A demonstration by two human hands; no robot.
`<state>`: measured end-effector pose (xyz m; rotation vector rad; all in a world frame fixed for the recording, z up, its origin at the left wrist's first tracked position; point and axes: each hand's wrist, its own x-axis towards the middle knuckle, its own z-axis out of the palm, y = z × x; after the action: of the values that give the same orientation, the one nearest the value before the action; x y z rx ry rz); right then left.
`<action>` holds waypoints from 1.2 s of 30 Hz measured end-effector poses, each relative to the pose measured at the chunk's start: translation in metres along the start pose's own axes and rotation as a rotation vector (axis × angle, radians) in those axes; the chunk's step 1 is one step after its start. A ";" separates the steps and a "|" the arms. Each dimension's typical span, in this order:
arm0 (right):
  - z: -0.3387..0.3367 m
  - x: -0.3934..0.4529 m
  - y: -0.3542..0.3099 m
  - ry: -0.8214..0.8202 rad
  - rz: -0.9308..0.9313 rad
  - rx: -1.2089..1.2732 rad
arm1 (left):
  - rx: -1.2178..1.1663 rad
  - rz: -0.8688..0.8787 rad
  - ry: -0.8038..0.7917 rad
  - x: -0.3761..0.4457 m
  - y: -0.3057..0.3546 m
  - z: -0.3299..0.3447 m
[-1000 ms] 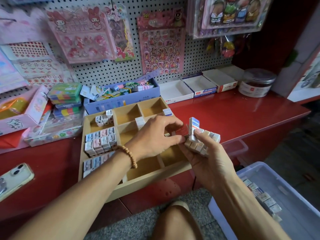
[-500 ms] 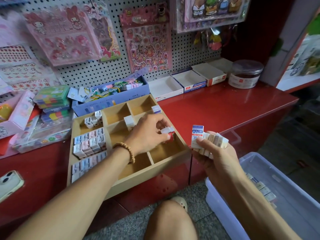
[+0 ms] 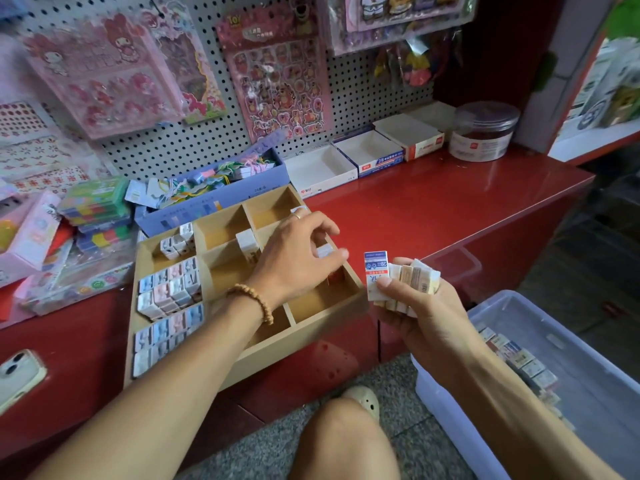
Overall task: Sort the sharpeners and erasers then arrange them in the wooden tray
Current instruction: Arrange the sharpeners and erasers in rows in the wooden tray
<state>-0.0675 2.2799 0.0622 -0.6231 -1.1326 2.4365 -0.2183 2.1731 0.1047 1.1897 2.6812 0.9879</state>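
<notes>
The wooden tray (image 3: 349,306) with several compartments lies on the red counter. Its left compartments hold rows of small boxed sharpeners (image 3: 169,289); a few more (image 3: 176,242) stand at the back left, and one white eraser (image 3: 246,242) stands in the middle. My left hand (image 3: 294,258) hovers over the tray's right side, its fingers pinching a small white eraser (image 3: 325,251). To the right of the tray, my right hand (image 3: 415,306) grips a stack of wrapped erasers (image 3: 398,278), a blue and white one at the front.
A clear plastic bin (image 3: 571,358) with more erasers sits on the floor at the right. Open cardboard boxes (image 3: 346,164) and a round jar (image 3: 483,131) line the counter's back. A phone (image 3: 17,375) lies at the left. Sticker packs hang on the pegboard.
My left hand drew away from the stack in my right hand, taking one eraser over the tray's right compartment. My right hand moved slightly right with its stack.
</notes>
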 end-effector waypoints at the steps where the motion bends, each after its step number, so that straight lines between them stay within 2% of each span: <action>1: 0.000 0.001 -0.002 -0.022 -0.003 -0.009 | -0.137 -0.008 -0.022 -0.001 0.007 -0.004; 3: 0.000 0.004 -0.007 -0.060 -0.008 -0.038 | -0.346 -0.034 -0.171 -0.004 0.022 -0.009; 6: 0.000 0.005 -0.016 -0.146 0.006 -0.097 | -0.404 -0.002 -0.328 -0.009 0.035 -0.011; 8: -0.002 0.004 -0.019 -0.157 0.021 -0.096 | -0.484 -0.018 -0.332 -0.008 0.037 -0.011; 11: -0.005 0.004 -0.019 -0.080 0.065 -0.013 | -0.529 -0.080 -0.223 0.002 0.027 -0.019; 13: -0.005 0.003 -0.021 -0.027 0.078 0.039 | -0.438 -0.116 -0.127 0.014 0.012 -0.028; 16: -0.008 0.007 -0.022 0.016 0.063 0.108 | -0.139 -0.144 -0.017 0.033 -0.014 -0.039; 20: -0.010 0.008 -0.025 -0.038 0.060 -0.001 | 0.142 -0.146 0.000 0.044 -0.028 -0.041; 26: -0.017 0.011 -0.026 -0.079 0.049 -0.091 | 0.283 -0.098 -0.037 0.062 -0.037 -0.024; 36: -0.006 0.018 -0.024 -0.152 0.008 -0.165 | 0.526 -0.095 0.045 0.068 -0.040 -0.010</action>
<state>-0.0750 2.3074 0.0734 -0.4977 -1.4054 2.4491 -0.2945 2.1940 0.1037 1.0900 3.1059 0.2981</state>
